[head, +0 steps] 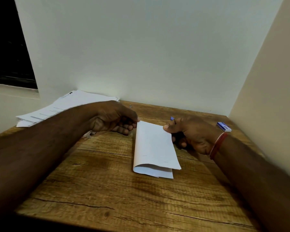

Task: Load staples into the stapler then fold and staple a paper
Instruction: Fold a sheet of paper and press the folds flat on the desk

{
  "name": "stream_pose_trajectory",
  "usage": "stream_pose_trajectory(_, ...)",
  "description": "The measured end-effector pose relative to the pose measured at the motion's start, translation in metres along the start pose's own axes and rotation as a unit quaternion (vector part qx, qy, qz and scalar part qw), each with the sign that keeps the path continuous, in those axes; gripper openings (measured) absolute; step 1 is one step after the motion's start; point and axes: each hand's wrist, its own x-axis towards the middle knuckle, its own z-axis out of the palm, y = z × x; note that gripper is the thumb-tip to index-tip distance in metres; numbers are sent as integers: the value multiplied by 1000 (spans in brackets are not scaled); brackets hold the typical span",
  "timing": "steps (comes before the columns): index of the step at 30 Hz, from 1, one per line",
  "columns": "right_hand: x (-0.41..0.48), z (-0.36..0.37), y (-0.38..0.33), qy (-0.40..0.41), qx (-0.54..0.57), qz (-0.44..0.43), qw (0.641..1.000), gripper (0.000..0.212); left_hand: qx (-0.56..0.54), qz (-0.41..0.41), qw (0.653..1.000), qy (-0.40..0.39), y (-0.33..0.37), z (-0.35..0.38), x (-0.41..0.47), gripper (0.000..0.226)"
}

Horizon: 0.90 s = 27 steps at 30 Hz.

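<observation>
A folded white paper (153, 148) lies lengthwise on the wooden table (107, 190), its rolled fold toward me. My left hand (114, 118) pinches the paper's far left corner. My right hand (189, 133) pinches the far right edge with the thumb on top. A dark object with a blue tip (172, 118) pokes out behind my right hand; whether it is the stapler I cannot tell. A small blue staple box (224, 126) sits to the right of that hand.
A stack of printed papers (69, 106) lies at the table's back left, partly under my left forearm. A tiny metal piece (130, 106) rests near the back wall. Walls close the table at the back and right.
</observation>
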Motion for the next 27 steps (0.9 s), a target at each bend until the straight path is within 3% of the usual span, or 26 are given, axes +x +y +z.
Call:
stream_pose_trajectory(9, 1, 0, 1, 6, -21, 0, 1000, 17, 87, 29, 996, -11, -1, 0, 0, 11)
stream_pose_trajectory(14, -2, 1, -1, 26, -51, -3, 998, 30, 191, 66, 979, -15, -4, 6, 1, 29)
stream_pose_trajectory(23, -7, 6, -5, 12, -62, -8, 998, 14, 145, 84, 984, -60, -9, 11, 1, 33)
stream_pose_trajectory(27, -8, 6, -6, 15, -68, -7, 998, 13, 149, 81, 984, -46, -11, 11, 4, 35)
